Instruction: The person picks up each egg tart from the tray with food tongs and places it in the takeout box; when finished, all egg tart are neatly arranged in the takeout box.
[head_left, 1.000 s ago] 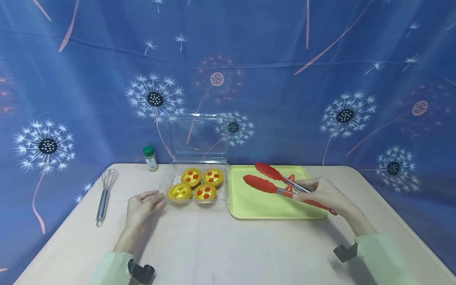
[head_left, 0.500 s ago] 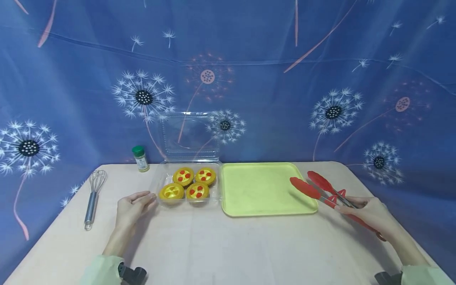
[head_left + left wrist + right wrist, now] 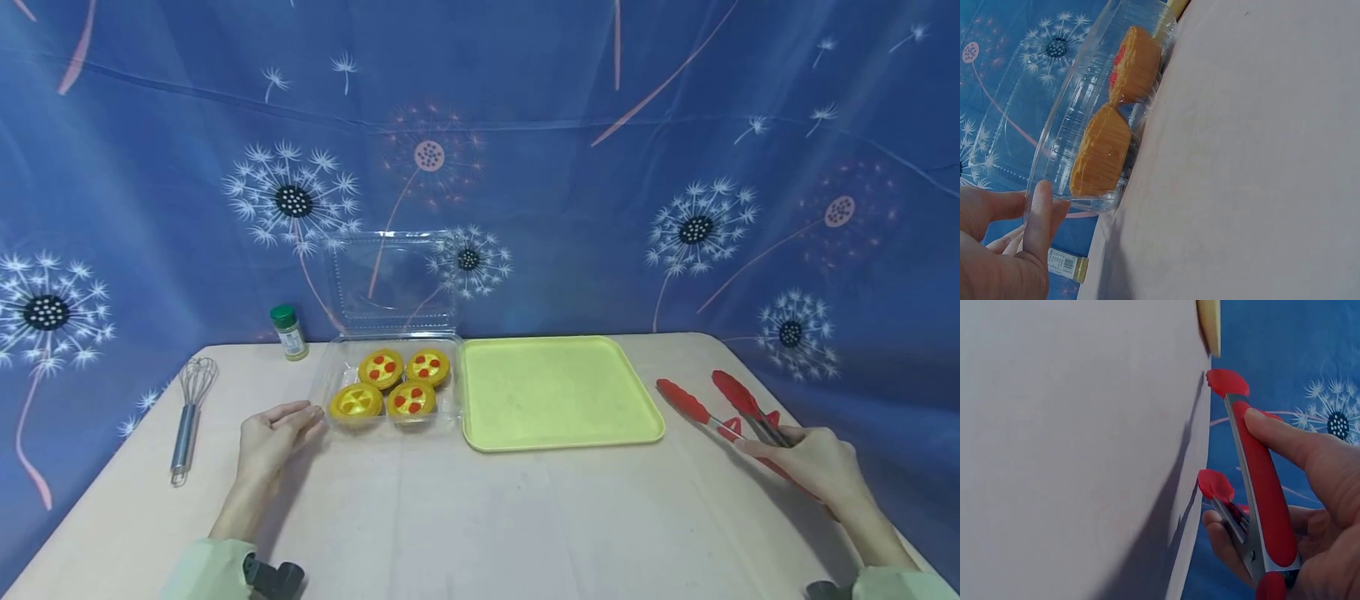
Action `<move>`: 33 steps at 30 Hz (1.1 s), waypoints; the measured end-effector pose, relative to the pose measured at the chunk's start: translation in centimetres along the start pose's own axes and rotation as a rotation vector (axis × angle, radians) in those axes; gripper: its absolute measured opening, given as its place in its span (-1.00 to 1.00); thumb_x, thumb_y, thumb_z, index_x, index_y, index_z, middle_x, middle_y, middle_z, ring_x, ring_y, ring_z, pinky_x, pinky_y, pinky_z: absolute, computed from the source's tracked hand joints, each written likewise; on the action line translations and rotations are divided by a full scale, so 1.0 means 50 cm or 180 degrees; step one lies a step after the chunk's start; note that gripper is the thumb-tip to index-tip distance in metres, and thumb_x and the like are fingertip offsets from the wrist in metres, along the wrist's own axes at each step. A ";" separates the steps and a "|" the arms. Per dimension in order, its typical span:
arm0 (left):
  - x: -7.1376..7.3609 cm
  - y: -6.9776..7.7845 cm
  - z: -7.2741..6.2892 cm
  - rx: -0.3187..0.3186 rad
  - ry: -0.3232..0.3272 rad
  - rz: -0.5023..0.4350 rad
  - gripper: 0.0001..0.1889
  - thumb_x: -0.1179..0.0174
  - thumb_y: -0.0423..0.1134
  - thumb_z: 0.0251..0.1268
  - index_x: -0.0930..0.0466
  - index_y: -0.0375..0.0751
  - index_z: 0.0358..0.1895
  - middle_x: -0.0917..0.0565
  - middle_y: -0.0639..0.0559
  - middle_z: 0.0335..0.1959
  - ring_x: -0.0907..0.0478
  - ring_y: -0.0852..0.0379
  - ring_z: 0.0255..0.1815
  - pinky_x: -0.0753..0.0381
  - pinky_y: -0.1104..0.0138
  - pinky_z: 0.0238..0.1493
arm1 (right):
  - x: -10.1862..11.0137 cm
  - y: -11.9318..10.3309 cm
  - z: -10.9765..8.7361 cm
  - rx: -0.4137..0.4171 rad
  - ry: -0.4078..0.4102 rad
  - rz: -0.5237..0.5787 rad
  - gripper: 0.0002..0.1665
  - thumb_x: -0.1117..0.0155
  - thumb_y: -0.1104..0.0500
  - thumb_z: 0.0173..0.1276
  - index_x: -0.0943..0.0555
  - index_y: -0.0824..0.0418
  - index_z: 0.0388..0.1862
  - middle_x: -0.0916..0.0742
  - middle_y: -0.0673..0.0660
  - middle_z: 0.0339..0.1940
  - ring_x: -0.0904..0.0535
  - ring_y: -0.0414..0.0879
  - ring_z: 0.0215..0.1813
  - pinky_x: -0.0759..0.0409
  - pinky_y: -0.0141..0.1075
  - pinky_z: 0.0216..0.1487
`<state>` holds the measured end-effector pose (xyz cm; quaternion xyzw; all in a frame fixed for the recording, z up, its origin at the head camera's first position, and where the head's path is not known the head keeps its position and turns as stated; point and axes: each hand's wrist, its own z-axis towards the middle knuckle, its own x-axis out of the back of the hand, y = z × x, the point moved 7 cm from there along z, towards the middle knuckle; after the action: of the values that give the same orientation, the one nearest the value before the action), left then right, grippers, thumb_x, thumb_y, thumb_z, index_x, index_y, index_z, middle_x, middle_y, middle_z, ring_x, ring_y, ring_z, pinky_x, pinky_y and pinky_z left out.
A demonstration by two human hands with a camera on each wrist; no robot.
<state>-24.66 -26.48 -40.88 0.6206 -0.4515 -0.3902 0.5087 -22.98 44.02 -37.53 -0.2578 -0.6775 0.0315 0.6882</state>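
Note:
My right hand (image 3: 813, 462) holds red-tipped tongs (image 3: 1265, 494) by their red handles, with the thumb on one arm and the fingers on the other. The tongs' tips are spread apart with nothing between them, over the table right of the yellow tray (image 3: 558, 396). At the left front corner of a clear plastic box (image 3: 322, 387), my left hand (image 3: 270, 442) pinches the rim between thumb and fingers. Several egg tarts (image 3: 411, 400) sit in the box, most with red pieces on top. Its transparent lid (image 3: 393, 283) stands raised at the back.
A whisk (image 3: 187, 425) with a metal handle lies at the left of the table. Behind it stands a green-capped seasoning jar (image 3: 289, 333). The tray lies against the box's right side. A blue dandelion-print curtain (image 3: 555, 208) hangs along the table's back and sides.
My right hand has carried the tongs rightward from above the tray to beyond its right edge. My left hand stays at the box's corner. The head view has shifted slightly.

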 end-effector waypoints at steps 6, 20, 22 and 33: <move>0.000 0.005 -0.002 -0.0013 0.0012 -0.0028 -0.50 -0.08 -0.45 0.38 -0.25 -0.64 0.30 -0.71 0.25 -0.39 -0.66 0.44 -0.33 -0.69 0.53 -0.09 | -0.009 -0.019 0.004 0.0042 -0.0184 -0.0130 -0.25 -0.32 -0.47 0.08 -0.34 0.16 -0.59 -0.28 -0.02 -0.70 -0.22 -0.10 -0.59 -0.18 -0.32 -0.66; -0.012 0.004 0.001 -0.0007 0.0023 0.0151 -0.53 -0.11 -0.40 0.38 -0.32 -0.61 0.27 -0.73 0.21 -0.35 -0.66 0.43 -0.34 -0.70 0.54 -0.11 | -0.033 -0.024 0.009 -0.0231 -0.0506 -0.0272 -0.16 -0.46 -0.41 -0.09 -0.41 0.34 -0.47 -0.29 0.03 -0.68 -0.26 -0.12 -0.59 -0.24 -0.35 -0.60; -0.010 0.003 0.000 0.0014 0.0033 0.0140 -0.53 -0.11 -0.40 0.39 -0.32 -0.61 0.27 -0.73 0.19 -0.34 -0.66 0.43 -0.34 -0.70 0.53 -0.11 | -0.035 -0.026 0.012 -0.0266 -0.0528 -0.0290 -0.14 -0.48 -0.41 -0.11 -0.41 0.36 -0.45 -0.32 0.05 -0.66 -0.30 -0.10 -0.57 -0.27 -0.34 -0.59; 0.000 -0.001 -0.001 0.0034 0.0046 0.0121 -0.51 -0.10 -0.40 0.40 -0.28 -0.61 0.30 -0.73 0.16 -0.28 -0.65 0.44 -0.33 -0.69 0.52 -0.08 | -0.038 -0.047 0.019 -0.0074 -0.0568 -0.0447 -0.17 -0.45 -0.38 -0.04 -0.40 0.36 -0.48 -0.35 0.07 -0.64 -0.38 -0.06 -0.52 -0.32 -0.31 -0.56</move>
<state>-24.61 -26.45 -40.90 0.6174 -0.4616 -0.3736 0.5159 -24.75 41.56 -38.38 -0.2138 -0.7528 -0.0018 0.6226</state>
